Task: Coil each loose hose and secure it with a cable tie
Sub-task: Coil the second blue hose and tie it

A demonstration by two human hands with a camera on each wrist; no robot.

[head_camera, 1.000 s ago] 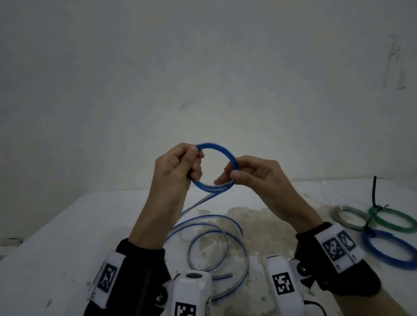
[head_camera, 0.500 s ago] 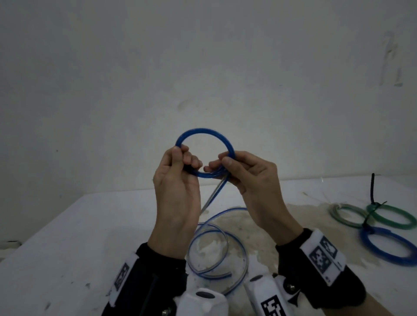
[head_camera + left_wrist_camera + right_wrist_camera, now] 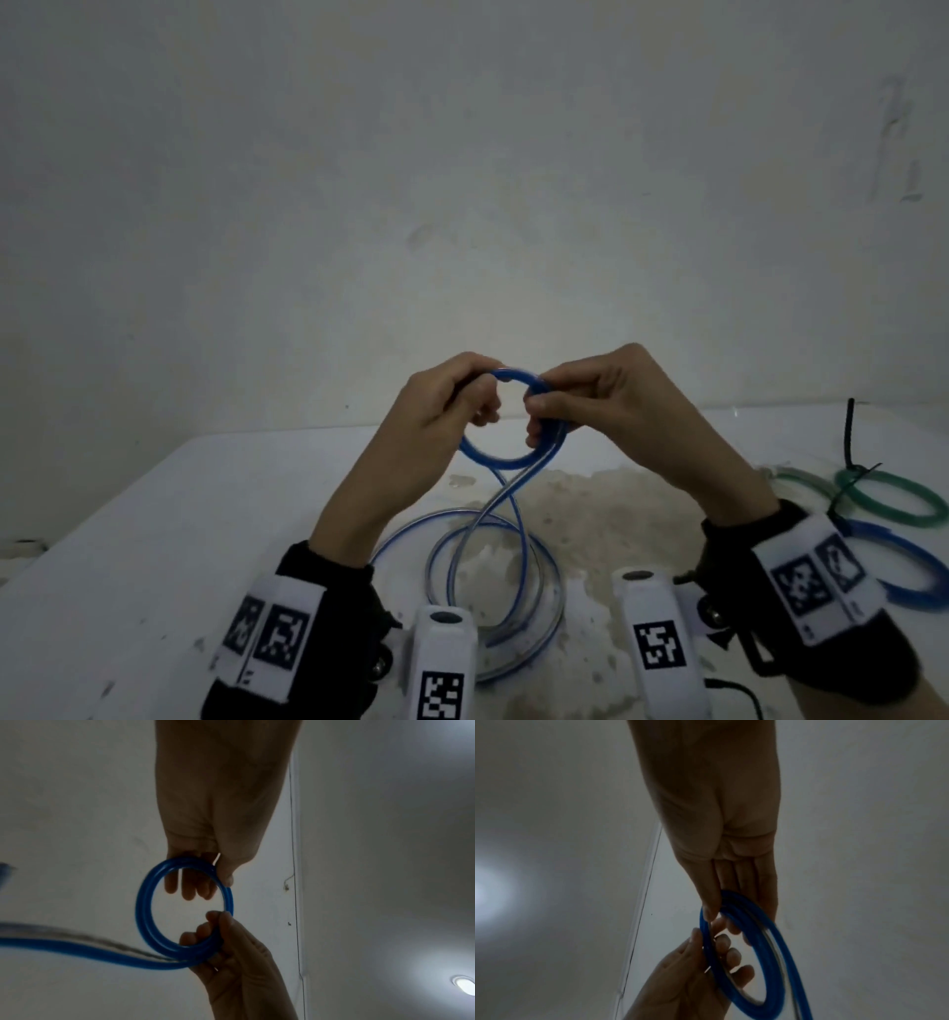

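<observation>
Both hands are raised above the white table [image 3: 128, 539]. The left hand [image 3: 436, 411] and the right hand [image 3: 606, 406] pinch a small coil of the blue hose [image 3: 493, 457] between fingers and thumbs, on opposite sides. Below the fingers, the hose's loose length drops and curls on the table. Beyond the right wrist lie three tied coils [image 3: 883, 498] with a black cable tie [image 3: 850, 437].

a stained white table [image 3: 154, 519] stands against a bare grey wall [image 3: 359, 180].
</observation>
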